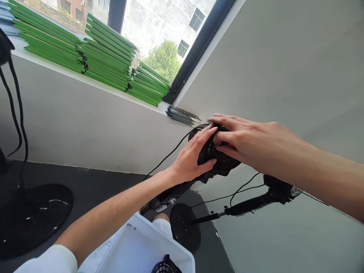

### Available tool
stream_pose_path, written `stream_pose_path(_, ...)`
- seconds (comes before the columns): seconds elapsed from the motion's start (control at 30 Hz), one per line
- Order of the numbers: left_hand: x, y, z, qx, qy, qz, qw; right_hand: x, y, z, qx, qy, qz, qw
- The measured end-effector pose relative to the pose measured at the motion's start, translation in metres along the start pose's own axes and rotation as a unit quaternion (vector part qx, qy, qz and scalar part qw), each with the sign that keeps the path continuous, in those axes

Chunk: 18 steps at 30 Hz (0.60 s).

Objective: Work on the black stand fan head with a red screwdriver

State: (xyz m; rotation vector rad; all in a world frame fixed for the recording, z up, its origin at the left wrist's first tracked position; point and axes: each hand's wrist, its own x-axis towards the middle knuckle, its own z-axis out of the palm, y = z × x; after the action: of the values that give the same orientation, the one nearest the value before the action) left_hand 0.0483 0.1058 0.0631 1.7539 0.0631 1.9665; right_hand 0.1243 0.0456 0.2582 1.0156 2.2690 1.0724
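Assembly of the fan head (218, 159) seems underway: left hand (190, 161) clasps its 9 o'clock edge, right hand (247, 142) pinches the hub; steady support is next needed

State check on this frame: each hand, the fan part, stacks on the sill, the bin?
Left hand: gripping the black fan head from the side.
Right hand: fingers curled onto the black fan head.
Black fan head: tilted, held by both hands, cable trailing.
Green stacks: piled flat on the windowsill.
Dark card stack: lying flat at the sill corner.
White bin: open, black grille part inside.
Round black base: flat on the floor.
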Motion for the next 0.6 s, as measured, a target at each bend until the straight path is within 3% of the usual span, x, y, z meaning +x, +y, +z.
stream_pose_path(0.37, 0.000, 0.001, 0.002, 0.015, 0.013, -0.002, 1.000, -0.001, 0.008, 0.011, -0.024, 0.014, -0.059, 0.998)
stream_pose_path(0.6, 0.001, -0.002, 0.004, 0.027, 0.003, -0.004, 1.000, 0.003, 0.010, 0.021, -0.004, 0.025, -0.035, 0.999)
